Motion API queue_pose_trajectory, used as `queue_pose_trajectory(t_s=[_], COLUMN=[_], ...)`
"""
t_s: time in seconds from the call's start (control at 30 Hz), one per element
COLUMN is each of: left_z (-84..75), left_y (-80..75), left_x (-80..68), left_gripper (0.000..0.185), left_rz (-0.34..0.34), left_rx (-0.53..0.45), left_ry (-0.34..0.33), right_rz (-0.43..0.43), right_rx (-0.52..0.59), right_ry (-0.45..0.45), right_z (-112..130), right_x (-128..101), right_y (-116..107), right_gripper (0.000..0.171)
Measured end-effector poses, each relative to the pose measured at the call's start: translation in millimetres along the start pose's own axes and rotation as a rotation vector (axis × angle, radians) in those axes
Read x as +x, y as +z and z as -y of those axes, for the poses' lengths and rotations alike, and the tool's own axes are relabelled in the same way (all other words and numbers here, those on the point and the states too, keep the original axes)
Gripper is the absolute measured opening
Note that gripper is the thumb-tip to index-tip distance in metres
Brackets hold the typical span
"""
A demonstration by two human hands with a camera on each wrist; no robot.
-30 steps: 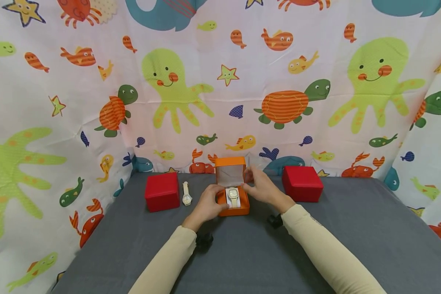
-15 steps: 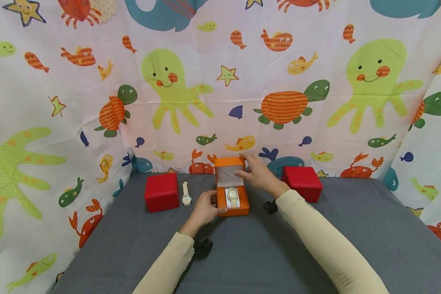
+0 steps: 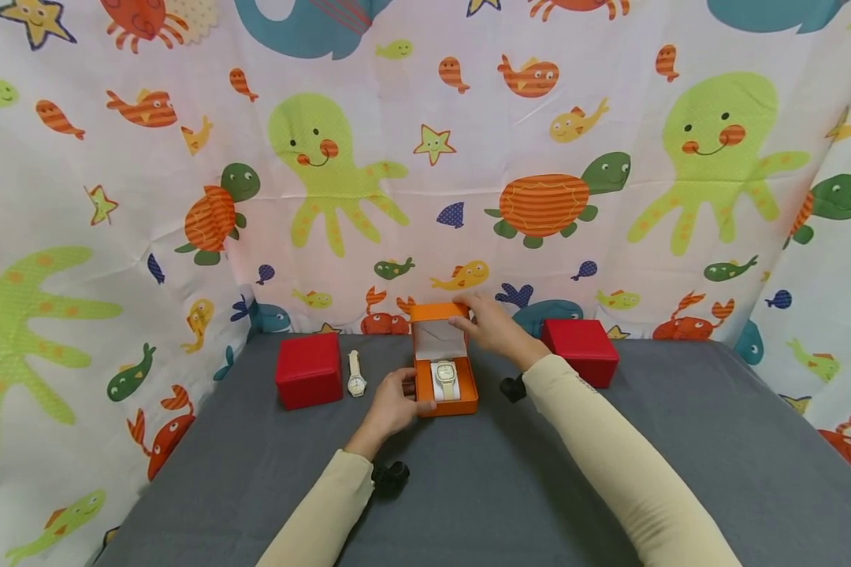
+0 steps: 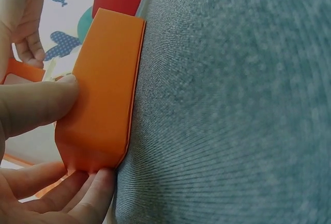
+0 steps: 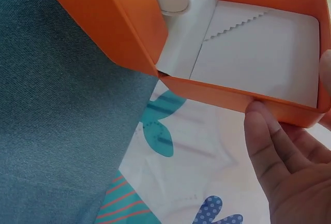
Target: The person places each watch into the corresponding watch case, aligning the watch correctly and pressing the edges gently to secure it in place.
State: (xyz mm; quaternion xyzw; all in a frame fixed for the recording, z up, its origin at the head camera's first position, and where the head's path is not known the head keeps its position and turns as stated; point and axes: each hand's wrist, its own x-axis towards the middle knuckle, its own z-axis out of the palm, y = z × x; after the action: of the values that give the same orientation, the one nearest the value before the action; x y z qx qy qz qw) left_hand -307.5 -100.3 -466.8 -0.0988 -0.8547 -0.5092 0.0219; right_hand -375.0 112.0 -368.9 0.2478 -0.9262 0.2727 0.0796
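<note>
Since a second ago the right hand (image 3: 492,327) has risen from the watch (image 3: 445,379) to pinch the lid's top edge, while the left hand (image 3: 393,402) clamps the orange box (image 3: 445,370) mid-table, so fold the lid down evenly.

Both your arms reach forward in cream sleeves, the left from the lower middle, the right coming in at an angle from the lower right. Your left hand (image 3: 392,403) lies low with the wrist near the surface, its thumb pressed flat and the fingers curled beneath in a pinch. Your right hand (image 3: 491,324) is held higher and farther out, the wrist raised, the fingers bent forward in a light grip with the thumb below. The two hands are apart.
</note>
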Motion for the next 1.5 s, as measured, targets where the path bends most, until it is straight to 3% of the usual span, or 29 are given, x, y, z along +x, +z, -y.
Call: queue_pose_trajectory(t_s=[0.17, 0.4, 0.9, 1.5], left_z=[-1.8, -0.8, 2.1, 2.3], left_y=[-0.4, -0.5, -2.0, -1.0], left_x=[-2.4, -2.3, -1.0, -0.4], left_gripper=[0.070, 0.069, 0.066, 0.067], left_rz=[0.000, 0.002, 0.006, 0.026], left_rx=[0.008, -0.008, -0.041, -0.031], left_ry=[-0.022, -0.015, 0.016, -0.033], right_rz=[0.008, -0.024, 0.094, 0.021], right_rx=[0.005, 0.006, -0.105, -0.202], right_ry=[-0.034, -0.154, -0.225, -0.364], right_z=[0, -3, 4, -4], right_x=[-3, -15, -49, -73], right_y=[-1, 2, 6, 28], right_gripper=[0.049, 0.038, 0.038, 0.041])
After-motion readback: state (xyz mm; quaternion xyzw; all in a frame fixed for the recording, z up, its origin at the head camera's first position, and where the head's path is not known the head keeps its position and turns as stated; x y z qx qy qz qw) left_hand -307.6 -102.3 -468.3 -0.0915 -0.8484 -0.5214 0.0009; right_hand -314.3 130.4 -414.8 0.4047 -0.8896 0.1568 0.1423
